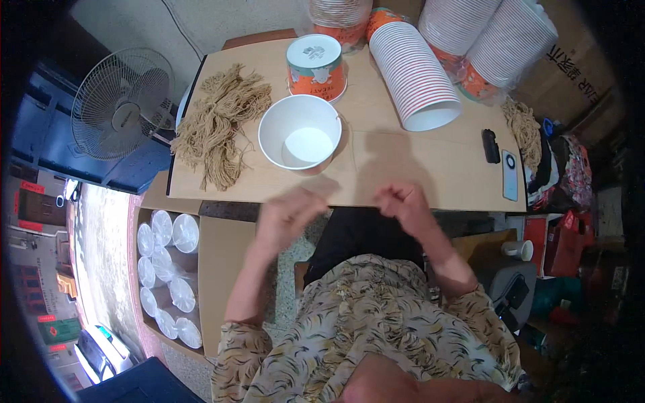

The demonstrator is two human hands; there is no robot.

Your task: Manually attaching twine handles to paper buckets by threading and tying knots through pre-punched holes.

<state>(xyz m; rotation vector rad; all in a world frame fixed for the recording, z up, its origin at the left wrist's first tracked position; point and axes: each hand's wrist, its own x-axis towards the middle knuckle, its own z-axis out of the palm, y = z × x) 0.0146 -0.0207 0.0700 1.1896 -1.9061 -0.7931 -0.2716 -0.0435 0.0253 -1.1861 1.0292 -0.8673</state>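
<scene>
My left hand [292,216] hovers at the table's front edge, just below an upright white paper bucket [274,133]. Motion smears its fingers, and whether anything is in them is unclear. To its right, my right hand [404,207] is raised over the same edge with its fingers curled together. What they hold, if anything, is too small to make out. The bucket is open at the top; a small notch or knot shows on its right rim. Behind it an orange printed bucket [316,80] rests upside down. Loose hanks of tan twine [225,124] lie left of the buckets.
A long stack of nested paper buckets [413,77] lies across the table, with wrapped stacks [460,27] behind. At the right edge are a phone [510,176] and a small black object [491,146]. A fan [124,111] and a carton of plastic-wrapped stacks [209,289] flank the left.
</scene>
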